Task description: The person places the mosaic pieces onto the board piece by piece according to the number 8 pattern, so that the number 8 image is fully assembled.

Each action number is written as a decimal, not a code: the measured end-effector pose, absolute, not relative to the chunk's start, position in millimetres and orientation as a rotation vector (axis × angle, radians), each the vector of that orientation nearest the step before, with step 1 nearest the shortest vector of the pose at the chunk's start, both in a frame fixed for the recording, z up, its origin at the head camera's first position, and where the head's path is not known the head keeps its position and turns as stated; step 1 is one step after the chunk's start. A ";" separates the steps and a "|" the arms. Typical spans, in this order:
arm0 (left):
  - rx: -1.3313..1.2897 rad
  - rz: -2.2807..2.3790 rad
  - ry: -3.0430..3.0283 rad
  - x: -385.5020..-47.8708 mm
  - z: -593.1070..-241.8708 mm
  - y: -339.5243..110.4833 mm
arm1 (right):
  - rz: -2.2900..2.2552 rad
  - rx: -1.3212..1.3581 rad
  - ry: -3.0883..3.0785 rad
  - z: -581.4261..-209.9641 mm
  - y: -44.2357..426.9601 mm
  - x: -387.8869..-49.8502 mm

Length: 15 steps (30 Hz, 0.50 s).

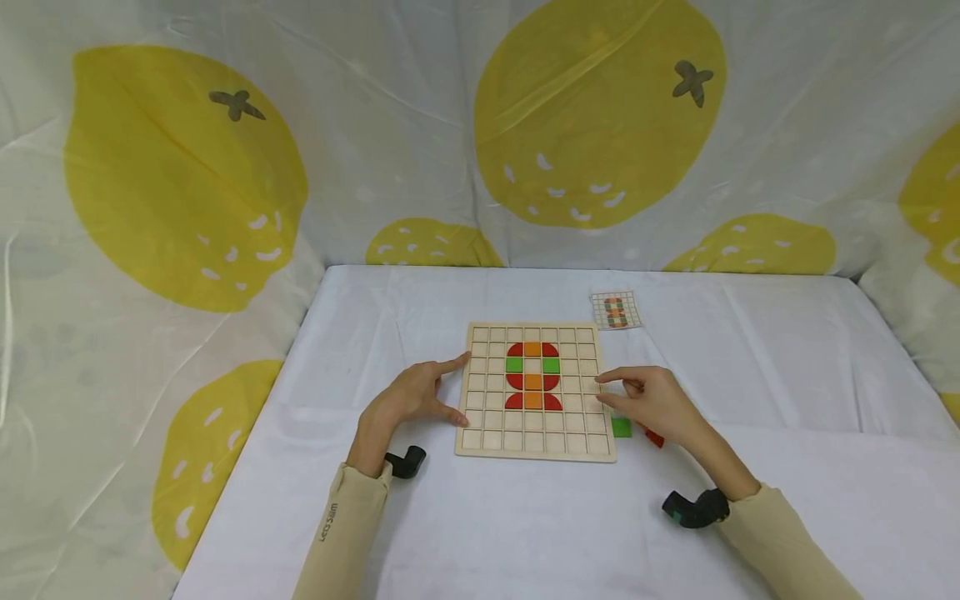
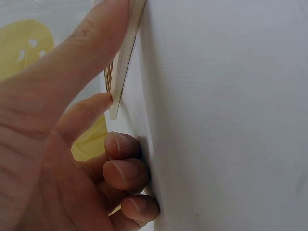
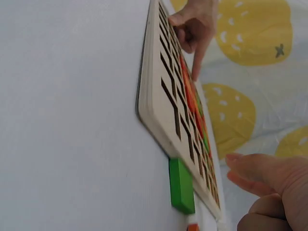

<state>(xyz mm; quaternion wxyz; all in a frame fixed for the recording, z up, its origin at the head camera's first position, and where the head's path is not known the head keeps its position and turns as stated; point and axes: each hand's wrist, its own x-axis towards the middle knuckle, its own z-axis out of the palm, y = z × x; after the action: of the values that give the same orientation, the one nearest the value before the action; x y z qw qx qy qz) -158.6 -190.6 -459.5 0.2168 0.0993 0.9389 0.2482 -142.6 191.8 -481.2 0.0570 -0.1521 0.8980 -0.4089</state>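
A square wooden grid board lies on the white cloth. Red rounded, orange square and green square tiles form a figure in its cells. My left hand touches the board's left edge with thumb and index finger spread apart; its other fingers are curled, as the left wrist view shows. At the right edge is my right hand, thumb and index finger extended with a gap between them and nothing visible held. A loose green block lies against the board's right side, below that hand. Beside it is a partly hidden red piece.
A small pattern card with a similar coloured figure lies behind the board's back right corner. Lemon-printed fabric hangs behind and to the left of the table. Each wrist wears a black device.
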 end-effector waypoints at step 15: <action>0.287 0.704 2.606 -158.2 -460.6 -190.7 | -1.162 -0.313 2.816 -489.4 247.7 -120.2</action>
<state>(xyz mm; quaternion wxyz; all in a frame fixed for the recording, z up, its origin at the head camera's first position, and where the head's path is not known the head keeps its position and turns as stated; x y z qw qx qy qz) -158.2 -190.7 -460.6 0.2119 0.1034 0.9382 0.2535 -120.2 247.7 -489.4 0.0397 -0.1020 0.9188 -0.3792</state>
